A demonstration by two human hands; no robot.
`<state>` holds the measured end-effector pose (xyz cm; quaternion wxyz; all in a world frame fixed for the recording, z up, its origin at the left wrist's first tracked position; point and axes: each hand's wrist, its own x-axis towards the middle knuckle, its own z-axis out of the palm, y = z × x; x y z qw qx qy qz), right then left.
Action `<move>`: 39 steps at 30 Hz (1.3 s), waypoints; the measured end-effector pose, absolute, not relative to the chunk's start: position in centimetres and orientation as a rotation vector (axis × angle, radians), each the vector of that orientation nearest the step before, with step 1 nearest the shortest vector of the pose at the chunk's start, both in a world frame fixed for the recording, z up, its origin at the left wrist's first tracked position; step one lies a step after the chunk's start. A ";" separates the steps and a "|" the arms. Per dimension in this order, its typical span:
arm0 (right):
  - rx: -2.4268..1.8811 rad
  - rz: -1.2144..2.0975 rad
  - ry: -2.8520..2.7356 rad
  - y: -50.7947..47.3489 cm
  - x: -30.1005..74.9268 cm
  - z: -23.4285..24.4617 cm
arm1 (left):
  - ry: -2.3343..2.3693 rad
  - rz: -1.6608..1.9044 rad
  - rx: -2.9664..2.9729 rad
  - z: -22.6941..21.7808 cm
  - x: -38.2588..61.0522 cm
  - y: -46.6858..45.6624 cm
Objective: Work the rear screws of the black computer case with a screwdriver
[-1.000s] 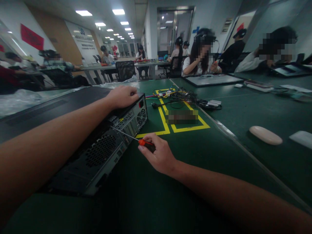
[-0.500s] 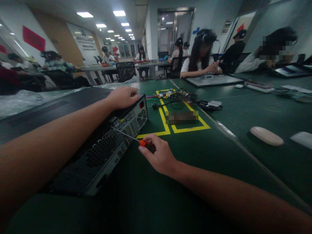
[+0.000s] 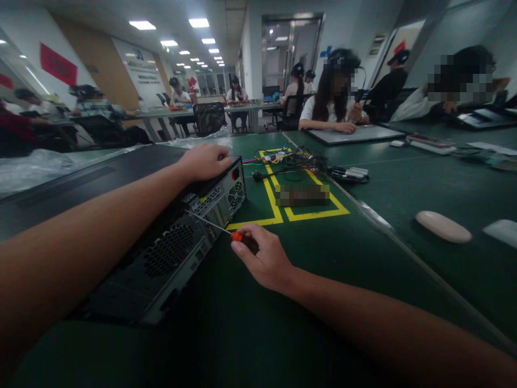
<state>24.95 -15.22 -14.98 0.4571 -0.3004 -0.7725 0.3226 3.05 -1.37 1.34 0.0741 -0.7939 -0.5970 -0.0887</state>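
Observation:
A black computer case (image 3: 121, 178) lies on its side at the left, its metal rear panel turned towards me. My left hand (image 3: 205, 161) rests on the upper side of the case near the rear edge, fingers lying over it; some fingers are partly hidden. With closed fingers, my right hand (image 3: 262, 253) holds a screwdriver (image 3: 237, 236) by its orange and dark handle. The thin shaft points up and left to the rear panel, with its tip at the panel near the expansion slots. Whether the tip sits in a screw is too small to tell.
Beyond the case lie bundled cables (image 3: 302, 159) and yellow tape outlines (image 3: 315, 216) around a blurred-out dark object (image 3: 302, 195). Two pale rounded objects, one a pinkish oval (image 3: 443, 226), are at the right. Clear plastic wrap (image 3: 24, 170) lies behind the case. Several people work at tables farther off.
My hands, the screwdriver and the case hold almost the same positions. Across the table, a co-worker has lowered one hand onto the flat panel there.

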 end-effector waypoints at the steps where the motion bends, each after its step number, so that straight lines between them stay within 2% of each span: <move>1: -0.734 0.782 -1.910 -15.2 25.0 -15.0 | -1.794 -0.258 -2.379 1.4 3.1 -1.4; 39: -0.745 0.793 -1.907 -15.1 24.9 -15.1 | -1.774 -0.218 -2.335 1.2 3.1 -1.4</move>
